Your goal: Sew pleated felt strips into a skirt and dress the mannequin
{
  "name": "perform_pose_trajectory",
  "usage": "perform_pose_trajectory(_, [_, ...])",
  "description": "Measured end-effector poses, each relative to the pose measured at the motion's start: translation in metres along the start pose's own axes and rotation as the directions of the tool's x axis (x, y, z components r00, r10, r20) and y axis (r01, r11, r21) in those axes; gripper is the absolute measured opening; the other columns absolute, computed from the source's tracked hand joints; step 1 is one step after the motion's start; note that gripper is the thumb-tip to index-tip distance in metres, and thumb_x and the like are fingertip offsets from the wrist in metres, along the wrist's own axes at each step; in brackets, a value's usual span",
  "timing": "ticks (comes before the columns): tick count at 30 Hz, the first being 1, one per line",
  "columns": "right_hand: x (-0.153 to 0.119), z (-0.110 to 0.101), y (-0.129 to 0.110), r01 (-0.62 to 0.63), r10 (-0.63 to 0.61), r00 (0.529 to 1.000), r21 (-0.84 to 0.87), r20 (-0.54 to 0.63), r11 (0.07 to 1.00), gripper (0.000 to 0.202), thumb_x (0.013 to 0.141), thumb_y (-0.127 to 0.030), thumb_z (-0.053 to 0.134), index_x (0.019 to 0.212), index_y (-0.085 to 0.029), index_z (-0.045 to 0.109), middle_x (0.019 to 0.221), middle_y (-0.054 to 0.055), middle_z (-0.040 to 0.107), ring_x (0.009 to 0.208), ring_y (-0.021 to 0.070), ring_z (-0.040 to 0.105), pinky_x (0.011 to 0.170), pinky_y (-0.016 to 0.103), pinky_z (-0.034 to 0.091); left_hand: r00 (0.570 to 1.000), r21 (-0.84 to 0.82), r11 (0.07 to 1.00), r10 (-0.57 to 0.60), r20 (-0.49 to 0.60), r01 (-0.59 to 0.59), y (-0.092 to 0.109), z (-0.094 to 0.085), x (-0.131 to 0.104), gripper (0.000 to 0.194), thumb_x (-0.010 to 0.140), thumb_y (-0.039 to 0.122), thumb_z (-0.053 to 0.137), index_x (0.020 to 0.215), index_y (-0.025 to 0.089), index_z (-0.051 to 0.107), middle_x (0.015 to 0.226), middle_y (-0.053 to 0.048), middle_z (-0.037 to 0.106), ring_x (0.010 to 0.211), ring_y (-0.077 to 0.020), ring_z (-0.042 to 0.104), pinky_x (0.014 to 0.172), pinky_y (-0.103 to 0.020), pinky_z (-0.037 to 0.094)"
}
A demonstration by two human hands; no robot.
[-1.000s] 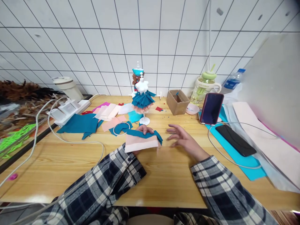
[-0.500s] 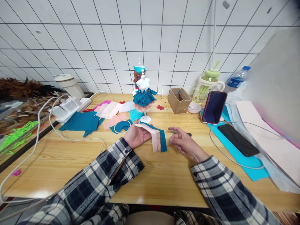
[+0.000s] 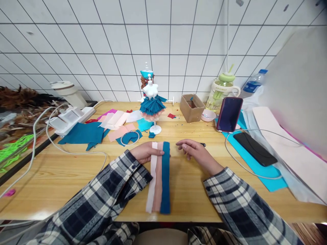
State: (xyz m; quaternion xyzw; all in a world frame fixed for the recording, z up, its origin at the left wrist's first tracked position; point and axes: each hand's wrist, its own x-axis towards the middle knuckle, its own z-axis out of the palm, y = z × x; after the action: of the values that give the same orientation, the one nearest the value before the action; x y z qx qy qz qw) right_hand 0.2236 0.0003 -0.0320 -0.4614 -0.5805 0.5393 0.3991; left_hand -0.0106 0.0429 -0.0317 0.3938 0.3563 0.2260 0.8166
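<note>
Layered strips of pale pink, peach and teal material [image 3: 165,183] hang lengthwise toward the table's front edge. My left hand [image 3: 145,152] grips them near their top end, its thumb across the front. To their right, my right hand [image 3: 190,149] hovers over the table with fingers loosely bent and apart, touching no strip. A small dark-handled tool [image 3: 203,144] shows just behind it, mostly hidden. Beyond the hands stands a white mini dress form [image 3: 150,90] in a teal and peach pleated skirt. A white ring [image 3: 129,138] lies on teal scraps near my left hand.
A cardboard box [image 3: 192,109], a pink dish [image 3: 208,115] and a green-lidded bottle [image 3: 221,90] stand at the back right. Nearer are an upright phone [image 3: 229,114] and a black phone [image 3: 254,149] with a cable. A power strip [image 3: 71,120] and fabric scraps lie left.
The strips, folded and draped over my left palm before, now hang straight down. My left hand has turned over and closed on them. The view has shifted slightly.
</note>
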Motion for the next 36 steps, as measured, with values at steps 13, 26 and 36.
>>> perform_pose_trajectory(13, [0.01,0.005,0.015,-0.073,0.026,0.986,-0.28,-0.167,0.957,0.013,0.075,-0.029,0.064,0.081,-0.02,0.068,0.072,0.001,0.067,0.061,0.013,0.058,0.054,0.024,0.044,0.816,0.846,0.483,0.568,-0.107,-0.225,0.001,0.006,0.008,0.037,0.073,0.045,0.072,0.098,0.017,0.072,0.102,-0.009,0.071,0.096,-0.0262,0.062,0.085,-0.035,0.045])
perform_pose_trajectory(26, [0.029,0.001,0.016,0.137,-0.194,0.981,-0.764,0.016,0.631,0.009,0.079,-0.02,0.06,0.083,-0.022,0.069,0.083,0.0,0.07,0.077,0.0156,0.061,0.066,0.025,0.04,0.791,0.961,0.174,0.608,0.065,-0.213,-0.001,-0.003,0.034,0.038,0.076,0.052,0.068,0.1,0.024,0.075,0.103,-0.009,0.068,0.105,-0.0293,0.054,0.099,-0.041,0.033])
perform_pose_trajectory(36, [0.034,0.001,0.021,0.124,-0.176,0.984,-0.77,0.015,0.625,0.007,0.079,-0.019,0.062,0.082,-0.022,0.068,0.082,0.0,0.069,0.077,0.0156,0.061,0.067,0.026,0.04,0.814,0.934,0.218,0.57,0.114,-0.283,0.003,-0.011,0.045,0.023,0.072,0.043,0.073,0.087,0.026,0.077,0.083,-0.005,0.072,0.091,-0.0267,0.057,0.101,-0.044,0.025])
